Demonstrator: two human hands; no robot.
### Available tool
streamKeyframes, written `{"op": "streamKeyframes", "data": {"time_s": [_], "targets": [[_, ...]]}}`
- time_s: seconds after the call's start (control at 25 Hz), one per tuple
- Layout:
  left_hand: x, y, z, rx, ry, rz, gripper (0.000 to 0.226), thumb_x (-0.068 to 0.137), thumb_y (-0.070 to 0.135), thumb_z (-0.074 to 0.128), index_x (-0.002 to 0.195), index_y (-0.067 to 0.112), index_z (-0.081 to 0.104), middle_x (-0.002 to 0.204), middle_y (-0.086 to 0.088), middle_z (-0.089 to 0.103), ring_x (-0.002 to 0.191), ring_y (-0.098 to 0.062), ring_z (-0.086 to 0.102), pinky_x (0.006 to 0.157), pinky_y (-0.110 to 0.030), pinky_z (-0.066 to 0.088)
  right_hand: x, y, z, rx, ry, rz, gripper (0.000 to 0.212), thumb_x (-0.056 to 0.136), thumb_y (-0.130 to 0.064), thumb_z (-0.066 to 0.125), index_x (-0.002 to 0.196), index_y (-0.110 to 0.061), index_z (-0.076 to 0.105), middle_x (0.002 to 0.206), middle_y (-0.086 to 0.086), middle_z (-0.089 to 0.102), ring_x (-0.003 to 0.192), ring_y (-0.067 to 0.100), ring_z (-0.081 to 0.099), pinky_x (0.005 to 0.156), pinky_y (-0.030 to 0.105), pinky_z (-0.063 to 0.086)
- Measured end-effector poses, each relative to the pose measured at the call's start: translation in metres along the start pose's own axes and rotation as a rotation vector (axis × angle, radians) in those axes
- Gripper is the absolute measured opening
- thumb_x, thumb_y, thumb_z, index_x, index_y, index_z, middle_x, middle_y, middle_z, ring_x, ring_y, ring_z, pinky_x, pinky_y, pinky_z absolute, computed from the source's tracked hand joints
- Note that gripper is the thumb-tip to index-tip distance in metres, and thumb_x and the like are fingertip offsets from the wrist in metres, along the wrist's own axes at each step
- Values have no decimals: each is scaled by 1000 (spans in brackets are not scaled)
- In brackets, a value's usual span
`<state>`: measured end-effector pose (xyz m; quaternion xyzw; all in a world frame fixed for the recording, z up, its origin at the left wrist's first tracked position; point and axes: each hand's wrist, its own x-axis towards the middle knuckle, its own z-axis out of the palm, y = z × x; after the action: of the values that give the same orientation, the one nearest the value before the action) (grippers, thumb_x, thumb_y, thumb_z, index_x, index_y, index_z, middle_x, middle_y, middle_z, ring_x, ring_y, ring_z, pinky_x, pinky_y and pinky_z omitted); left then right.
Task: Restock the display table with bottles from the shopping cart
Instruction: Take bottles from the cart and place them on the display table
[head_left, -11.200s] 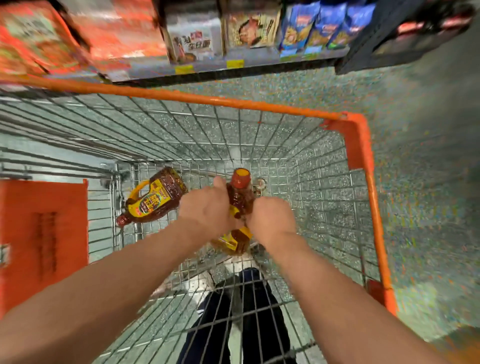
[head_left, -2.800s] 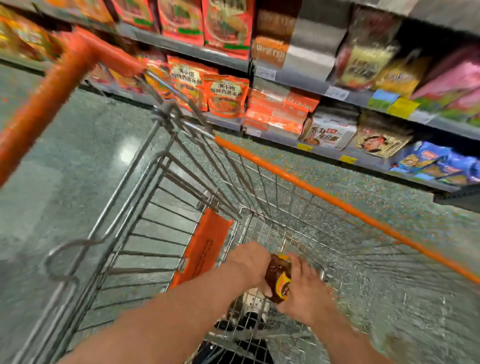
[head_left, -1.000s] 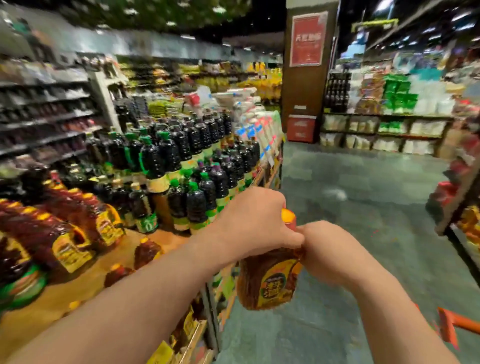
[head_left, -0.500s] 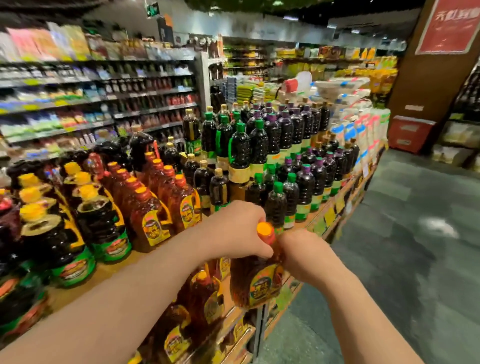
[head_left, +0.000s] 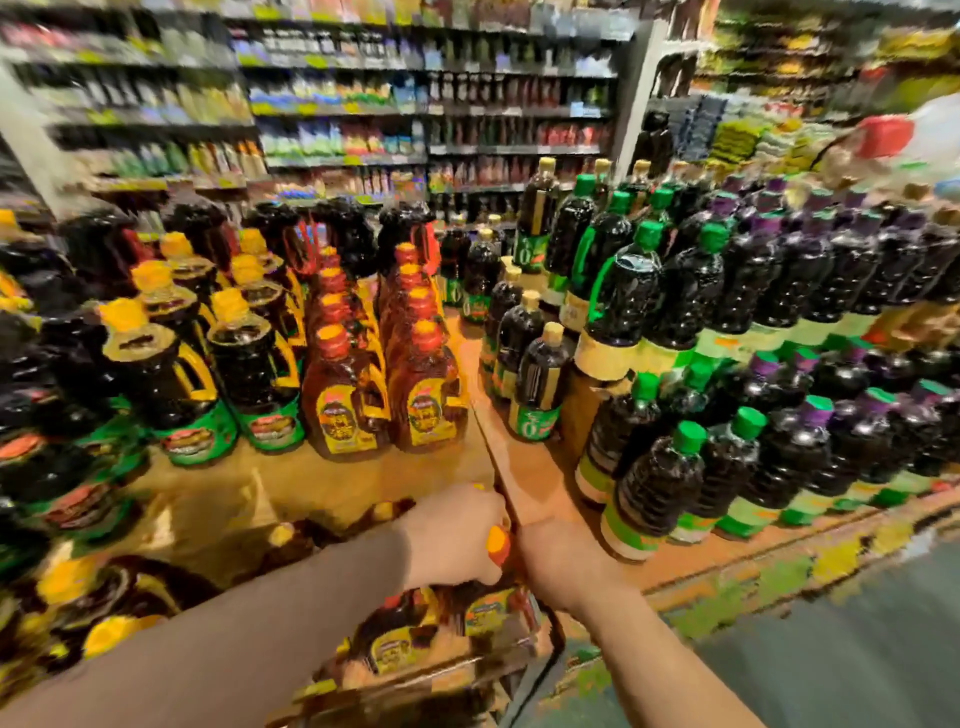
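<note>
At lower centre, left hand (head_left: 457, 540) and right hand (head_left: 563, 564) both grip the bottle (head_left: 497, 543) near its cap; blurred, it could clip the table edge (head_left: 524, 499) and slip.

Two hands, left hand (head_left: 457, 540) and right hand (head_left: 563, 564), share one orange-capped bottle (head_left: 497, 543). Two rows of amber bottles (head_left: 343, 410) stand mid-table. Dark bottles with yellow caps (head_left: 161, 374) on the left and green caps (head_left: 654, 483) on the right are too many and too blurred to count.
</note>
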<state>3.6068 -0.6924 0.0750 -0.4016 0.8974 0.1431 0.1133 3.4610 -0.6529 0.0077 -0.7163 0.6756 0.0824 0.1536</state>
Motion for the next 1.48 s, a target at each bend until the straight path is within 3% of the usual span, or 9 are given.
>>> {"op": "streamKeyframes", "data": {"time_s": [0.16, 0.32, 0.56, 0.72, 0.92, 1.04, 1.24, 1.36, 1.48], "targets": [[25, -6, 31, -4, -65, -77, 41, 80, 32, 71, 111, 10, 56, 106, -12, 64, 95, -33, 61, 66, -35, 42, 25, 14, 22, 20, -109, -80, 12, 86, -10, 51, 88, -12, 62, 97, 13, 67, 91, 33, 65, 70, 34, 50], [37, -14, 57, -100, -107, -116, 44, 82, 25, 71, 119, 7, 55, 115, -14, 63, 105, -33, 58, 73, -34, 42, 40, 20, 43, 30, -206, -57, 20, 89, -8, 51, 105, -11, 62, 108, 11, 64, 100, 31, 63, 82, 36, 53], [48, -12, 71, -239, -56, -143, 27, 81, 18, 70, 102, 5, 59, 96, -11, 64, 85, -28, 59, 62, -30, 37, 60, 33, 54, 64, -259, -93, 12, 87, -9, 54, 95, -14, 62, 102, 10, 65, 94, 30, 64, 78, 34, 54], [45, -8, 71, -223, -78, -147, 32, 84, 23, 69, 108, 5, 57, 98, -11, 63, 84, -27, 58, 63, -31, 40, 64, 34, 52, 23, -284, -131, 18, 88, -6, 51, 102, -9, 62, 107, 12, 63, 100, 30, 62, 81, 33, 52], [35, -13, 68, -247, -109, -168, 46, 83, 35, 72, 118, 10, 56, 99, -7, 65, 86, -26, 61, 73, -36, 52, 64, 30, 38, 36, -374, -129, 16, 84, -13, 60, 99, -13, 63, 97, 8, 62, 90, 26, 61, 69, 28, 48], [22, -29, 50, -213, -75, -234, 62, 85, 40, 71, 139, 21, 47, 113, 0, 65, 101, -20, 62, 87, -36, 54, 58, 28, 14, 98, -374, -115, 34, 75, -19, 74, 106, -12, 62, 102, 7, 64, 98, 25, 62, 75, 28, 52], [-6, -55, 32, -95, -153, -309, 70, 79, 53, 73, 137, 20, 51, 126, 1, 59, 114, -21, 54, 92, -34, 50, 37, 4, -25, 156, -331, -252, 87, 73, -34, 79, 146, -19, 33, 135, 9, 53, 124, 27, 49, 98, 32, 45], [-14, -63, 42, -192, -325, -301, 75, 78, 47, 77, 142, 19, 48, 123, 0, 61, 114, -19, 56, 91, -30, 49, 38, -17, -32, 9, -361, -309, 84, 78, -28, 77, 149, -19, 32, 137, 10, 52, 126, 29, 47, 98, 34, 46], [-18, -65, 49, -160, -428, -222, 77, 83, 28, 77, 149, 19, 39, 122, -6, 64, 115, -23, 57, 90, -32, 48, 46, -31, -27, -98, -515, -338, 74, 84, -26, 72, 148, -17, 35, 144, 7, 46, 129, 28, 44, 98, 32, 44]]}}
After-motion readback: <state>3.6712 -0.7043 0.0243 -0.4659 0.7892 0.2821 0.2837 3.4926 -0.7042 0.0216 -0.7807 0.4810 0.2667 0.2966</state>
